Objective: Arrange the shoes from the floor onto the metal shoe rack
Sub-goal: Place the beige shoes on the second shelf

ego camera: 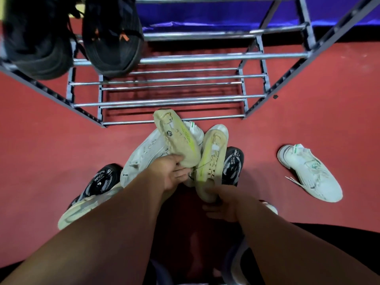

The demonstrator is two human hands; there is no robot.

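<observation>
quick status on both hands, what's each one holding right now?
Left hand: closed, gripping the farther cream sneaker.
Right hand: closed, holding the nearer cream sneaker by its near end.

We see two forearms, bare along all of their length that shows, from the lower frame edge up to the left hand (172,174) and the right hand (223,207). The wrists just behind each hand are bare too, as are the fingers that show. Well behind the right hand, on its outer side, lies a broad stretch of plain black garment (333,235). Behind and between the two hands we see a fold of grey-blue cloth (236,256); we cannot tell whether it is worn.
</observation>
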